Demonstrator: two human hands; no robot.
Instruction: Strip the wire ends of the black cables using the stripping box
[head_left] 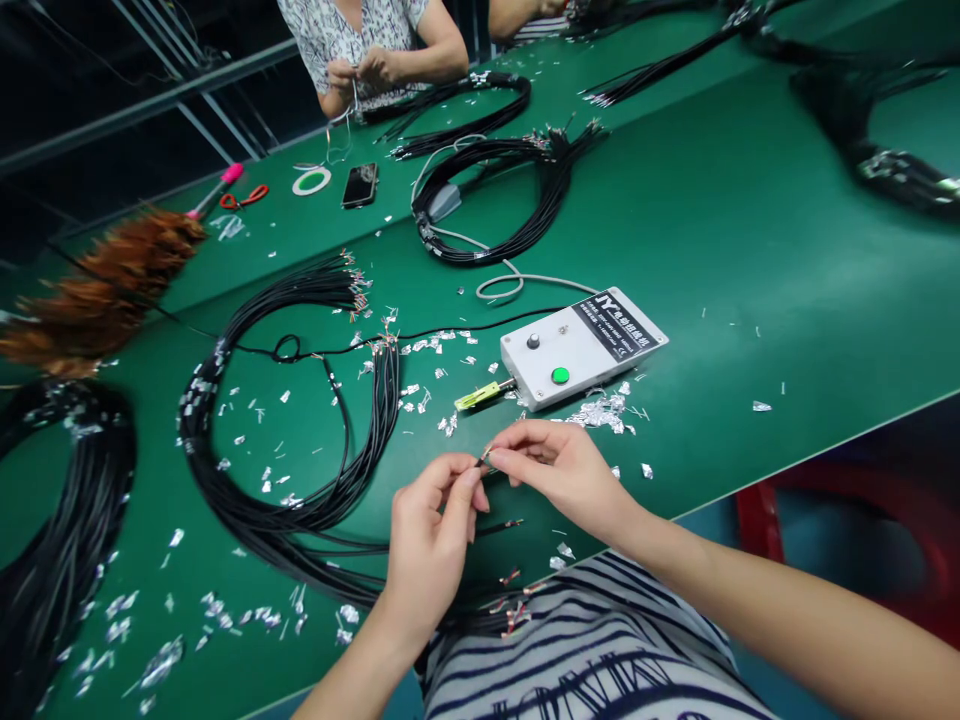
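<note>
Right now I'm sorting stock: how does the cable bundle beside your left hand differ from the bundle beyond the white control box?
The near bundle spreads in a wide, loose loop; the far bundle is coiled tighter. Silver scraps litter the mat around the near bundle; the far bundle lies on cleaner mat. Both are black, metal-tipped wires.

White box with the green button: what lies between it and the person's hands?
Head view: silvery foil scraps litter the green table there, and a yellow-green plug juts from the white box. The left hand and right hand pinch a black wire.
</note>
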